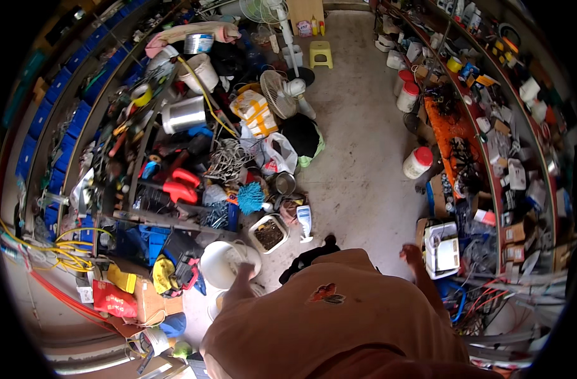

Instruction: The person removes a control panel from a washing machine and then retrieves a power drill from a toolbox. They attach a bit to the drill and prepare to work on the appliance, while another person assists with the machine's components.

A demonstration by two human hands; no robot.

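My left hand reaches down over the near right side of a large white bucket. Its fingers are too small and unclear to show whether they grip the rim. Out to the right, my right hand hangs with its fingers curled in, and no object shows in it. It is beside a white box-shaped item at the foot of the right shelves. Just beyond the bucket sits a pale square tub of dark bits, with a white and blue spray bottle lying to its right.
A cluttered rack carries tools, a steel pot and cables on the left. Fans, including a white one, stand farther off. Red-lidded tubs line the right shelves. A yellow stool is at the far end of the concrete floor.
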